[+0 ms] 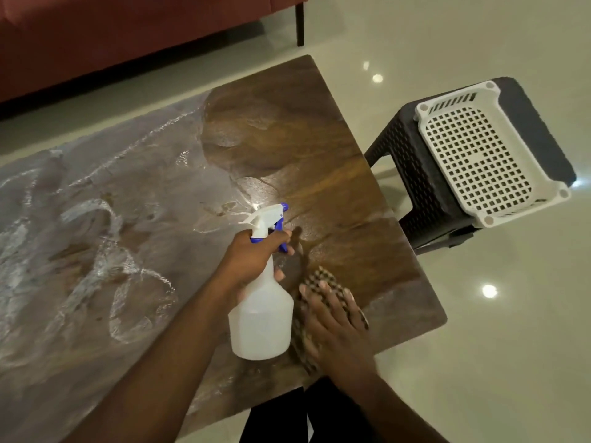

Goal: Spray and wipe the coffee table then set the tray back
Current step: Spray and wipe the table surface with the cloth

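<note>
The brown coffee table (303,148) fills the middle of the head view, its left part streaked with wet, foamy smears. My left hand (256,260) grips the neck of a white spray bottle (262,318) with a blue trigger, nozzle pointing toward the table's right end. My right hand (335,324) lies flat with fingers spread on a checkered cloth (319,279), pressing it onto the table near the front right corner. The white perforated tray (476,155) rests on a dark stool to the right of the table.
The dark woven stool (425,187) stands close to the table's right edge on a glossy pale tiled floor (479,346). A red sofa (128,33) with a black leg runs along the far side.
</note>
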{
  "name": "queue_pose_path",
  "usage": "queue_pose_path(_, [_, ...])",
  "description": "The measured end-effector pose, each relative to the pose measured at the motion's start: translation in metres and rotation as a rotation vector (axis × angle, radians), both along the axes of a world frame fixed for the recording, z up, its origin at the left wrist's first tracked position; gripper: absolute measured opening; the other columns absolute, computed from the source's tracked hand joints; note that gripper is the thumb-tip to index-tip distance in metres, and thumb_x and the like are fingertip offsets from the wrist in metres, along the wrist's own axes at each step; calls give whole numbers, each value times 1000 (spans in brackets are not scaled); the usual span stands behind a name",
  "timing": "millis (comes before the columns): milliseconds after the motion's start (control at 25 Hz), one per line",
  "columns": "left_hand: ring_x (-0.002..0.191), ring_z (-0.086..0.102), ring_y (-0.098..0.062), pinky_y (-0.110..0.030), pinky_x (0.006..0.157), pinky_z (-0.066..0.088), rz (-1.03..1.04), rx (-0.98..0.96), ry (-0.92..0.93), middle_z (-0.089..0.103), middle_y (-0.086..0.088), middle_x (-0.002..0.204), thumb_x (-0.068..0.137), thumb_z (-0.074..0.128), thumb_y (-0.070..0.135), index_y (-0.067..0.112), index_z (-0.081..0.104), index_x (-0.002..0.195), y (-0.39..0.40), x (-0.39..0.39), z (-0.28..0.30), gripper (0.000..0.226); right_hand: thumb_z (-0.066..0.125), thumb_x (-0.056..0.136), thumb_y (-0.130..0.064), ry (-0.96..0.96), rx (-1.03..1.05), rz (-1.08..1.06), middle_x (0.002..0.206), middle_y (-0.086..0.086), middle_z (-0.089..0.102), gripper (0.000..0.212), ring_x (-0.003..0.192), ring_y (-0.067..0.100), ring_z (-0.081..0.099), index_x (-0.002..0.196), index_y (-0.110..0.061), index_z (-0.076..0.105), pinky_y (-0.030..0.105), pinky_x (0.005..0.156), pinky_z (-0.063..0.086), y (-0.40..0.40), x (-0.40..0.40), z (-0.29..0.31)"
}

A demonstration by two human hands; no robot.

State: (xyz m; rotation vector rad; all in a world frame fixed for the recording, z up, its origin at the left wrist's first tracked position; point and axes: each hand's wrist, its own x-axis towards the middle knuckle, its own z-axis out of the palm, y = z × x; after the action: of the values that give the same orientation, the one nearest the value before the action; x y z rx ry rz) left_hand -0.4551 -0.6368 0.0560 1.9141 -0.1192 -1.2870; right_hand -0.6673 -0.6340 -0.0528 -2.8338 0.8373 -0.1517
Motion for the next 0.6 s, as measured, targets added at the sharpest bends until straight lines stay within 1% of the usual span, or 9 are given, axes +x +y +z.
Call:
queue_pose_path(80, [43,54,-21,-28,49,50,-19,-6,-8,75,-12,94,91,63,29,4,69,94,4,0,5,25,45,85,-38,24,-20,81,149,3,38,55,138,27,32,139,-28,41,53,111,23,-21,-57,2])
queue_pose_path(200, [45,56,-23,-30,53,51,-19,7,-22,75,-11,95,90,63,31,8,68,86,14,3,6,24,35,87,-41,48,8,-563,146,10,40,55,137,33,30,140,-25,39,54,112,15,-72,-51,9])
queue_pose_path(240, [45,57,-23,-30,52,51,-23,17,-31,75,-10,95,90,63,32,8,68,85,17,3,5,25,34,88,-42,70,73,-624,146,10,41,55,137,34,30,139,-24,40,55,111,14,-66,-23,9])
queue_pose_path(280, [45,56,-23,-29,52,50,-22,22,-36,75,-10,95,90,64,32,8,68,83,20,3,5,25,33,88,-42,97,107,-533,146,8,42,53,137,33,30,138,-25,44,55,112,14,-45,4,11])
queue_pose_path(320, [44,56,-23,-28,51,49,-10,26,-39,75,-10,94,90,64,32,8,68,81,24,3,5,26,36,88,-42,83,53,-312,146,5,43,51,137,30,31,136,-27,47,54,113,14,-15,13,8])
queue_pose_path(400, [42,54,-24,-26,48,48,24,36,-58,73,-12,87,90,63,30,5,66,79,36,5,8,28,47,87,-41,48,17,105,146,-2,43,45,138,24,33,130,-32,54,50,114,18,25,-6,3])
queue_pose_path(440, [41,53,-23,-25,46,47,48,37,-78,69,-15,80,92,62,28,4,64,77,44,8,8,28,52,86,-40,31,-16,170,146,-3,43,45,138,23,33,130,-33,55,50,112,23,22,-28,1])
queue_pose_path(520, [40,52,-23,-25,46,46,105,23,-141,60,-17,69,94,60,24,4,58,73,59,23,8,29,46,89,-41,21,-35,90,145,-3,44,46,139,22,32,134,-34,50,51,107,31,5,-52,4])
queue_pose_path(600, [42,54,-25,-30,50,48,136,8,-178,63,-17,68,93,61,26,3,60,74,70,42,9,30,28,95,-46,4,-34,-85,145,0,44,47,137,24,33,137,-34,45,53,106,31,-8,-43,4])
